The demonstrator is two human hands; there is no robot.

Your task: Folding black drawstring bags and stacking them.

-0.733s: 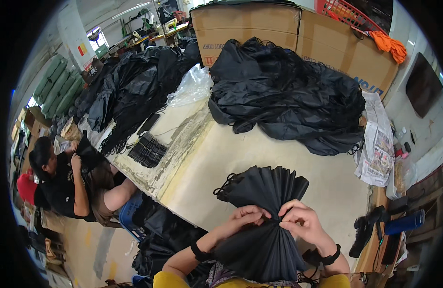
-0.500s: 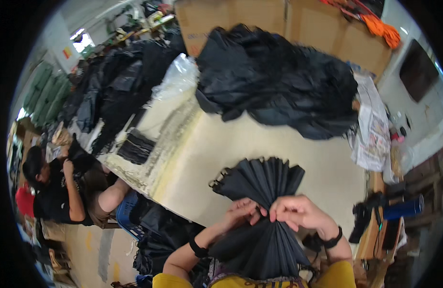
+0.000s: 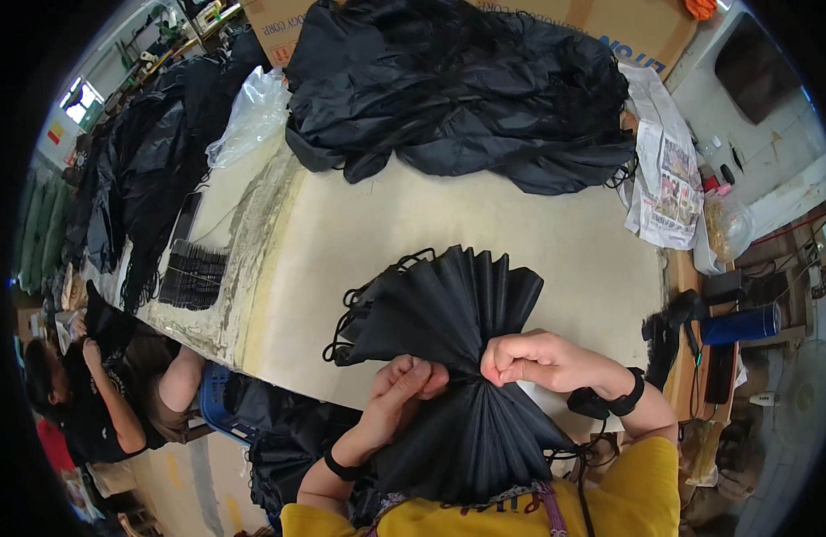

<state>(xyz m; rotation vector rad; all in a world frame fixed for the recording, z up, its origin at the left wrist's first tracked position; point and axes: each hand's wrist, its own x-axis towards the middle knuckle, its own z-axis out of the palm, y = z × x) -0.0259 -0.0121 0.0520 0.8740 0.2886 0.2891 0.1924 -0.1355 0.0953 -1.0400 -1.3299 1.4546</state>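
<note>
A black pleated cloth point(image 3: 422, 313) with thin cord loops along its left edge is pinched in at the middle, so its folds fan out above and below like a bow. My left hand point(image 3: 408, 383) is closed in a pinch at the left of that narrow waist, thumb against the fingers. From the right, my right hand point(image 3: 531, 360) grips the gathered folds at the waist between thumb and fingertips. The cloth's lower half lies against my yellow shirt, with more black cords hanging at its right. Whatever small thing may sit between my fingertips is hidden.
A pale table point(image 3: 332, 259) bears a heap of black cloth point(image 3: 458, 98), a clear plastic bag point(image 3: 252, 112) and a bundle of dark strips point(image 3: 194, 276). Newspaper point(image 3: 659, 161) and a blue bottle point(image 3: 742, 324) are at right. A blue basket point(image 3: 218, 403) and a seated co-worker point(image 3: 109, 394) are at left.
My view has shifted, so the table things appear farther up and left. The cloth's upper fan has spread wider to the left. Both hands remain at the waist, a little farther apart.
</note>
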